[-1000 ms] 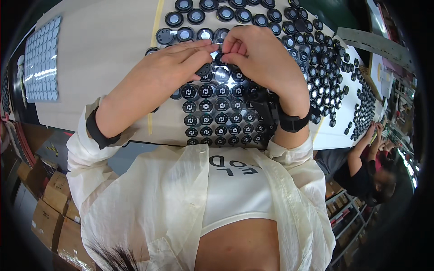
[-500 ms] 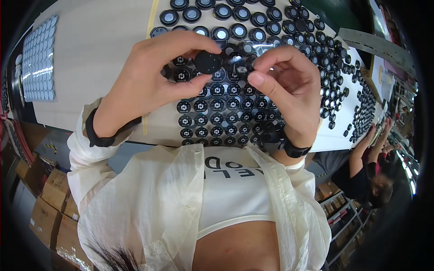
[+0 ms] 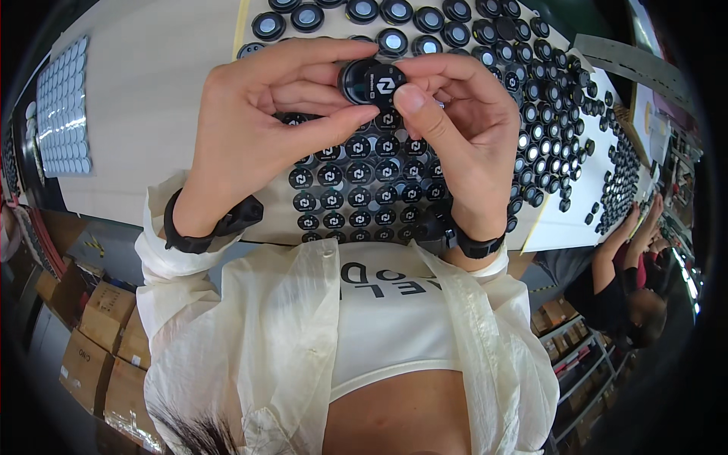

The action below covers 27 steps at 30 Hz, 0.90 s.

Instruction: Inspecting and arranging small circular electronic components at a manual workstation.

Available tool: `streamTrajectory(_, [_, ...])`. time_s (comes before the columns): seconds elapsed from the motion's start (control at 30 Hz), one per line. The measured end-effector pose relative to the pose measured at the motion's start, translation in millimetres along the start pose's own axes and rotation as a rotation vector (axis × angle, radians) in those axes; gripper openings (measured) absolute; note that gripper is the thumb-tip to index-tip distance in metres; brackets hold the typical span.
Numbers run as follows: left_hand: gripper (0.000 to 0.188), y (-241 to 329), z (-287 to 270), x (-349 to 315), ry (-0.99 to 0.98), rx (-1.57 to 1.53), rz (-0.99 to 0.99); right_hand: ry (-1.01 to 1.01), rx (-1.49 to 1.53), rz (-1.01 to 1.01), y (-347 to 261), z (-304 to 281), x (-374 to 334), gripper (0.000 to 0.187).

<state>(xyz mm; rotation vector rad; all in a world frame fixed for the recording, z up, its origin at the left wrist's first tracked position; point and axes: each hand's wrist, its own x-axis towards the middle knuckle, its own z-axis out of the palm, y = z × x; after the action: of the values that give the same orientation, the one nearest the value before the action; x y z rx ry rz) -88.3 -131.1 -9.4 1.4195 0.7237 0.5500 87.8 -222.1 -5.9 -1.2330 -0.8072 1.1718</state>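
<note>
My left hand [image 3: 254,114] grips a black round puck-like part [image 3: 352,80] by its edges, between thumb and fingers. Pinched in my right hand [image 3: 466,114] is a round black sticker [image 3: 385,85] with a white logo. The sticker overlaps the right side of the part's face; whether it is stuck down I cannot tell. Beneath both hands lies a sheet of the same round black stickers [image 3: 358,174], set in rows, its upper portion partly hidden by my hands.
Rows of black round parts with pale centres [image 3: 428,20] stand behind my hands and spread to the right. A sheet of white discs [image 3: 64,106] lies at the far left. Cardboard boxes [image 3: 106,315] are stacked lower left. Another person [image 3: 607,284] works at the right.
My right hand has come up and left with the sticker, onto the part in my left hand. The part now shows a different face, and the hands have closed together.
</note>
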Motion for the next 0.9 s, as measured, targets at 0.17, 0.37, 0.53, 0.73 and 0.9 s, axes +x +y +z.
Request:
streamTrajectory(0.17, [0.051, -2.1, 0.3, 0.2, 0.003, 0.062, 0.045, 0.017, -0.035, 0.007, -1.8, 2.6, 0.0, 0.02])
streamTrajectory(0.37, [0.051, -1.6, 2.2, 0.0, 0.016, 0.072, 0.043, 0.036, -0.028, 0.002, 3.7, 3.7, 1.1, 0.017])
streamTrajectory(0.53, [0.05, -4.2, 3.3, 0.3, 0.025, 0.065, 0.045, 0.065, -0.099, -0.068, 10.3, 4.1, 1.3, 0.016])
streamTrajectory(0.73, [0.05, -5.8, 2.6, 0.9, 0.005, 0.173, 0.08, 0.068, -0.099, -0.015, 9.7, 1.6, 1.1, 0.013])
streamTrajectory(0.9, [0.05, -5.3, 4.1, 2.5, 0.008, 0.17, 0.067, 0.076, -0.106, -0.029, 12.5, 1.7, 0.9, 0.013])
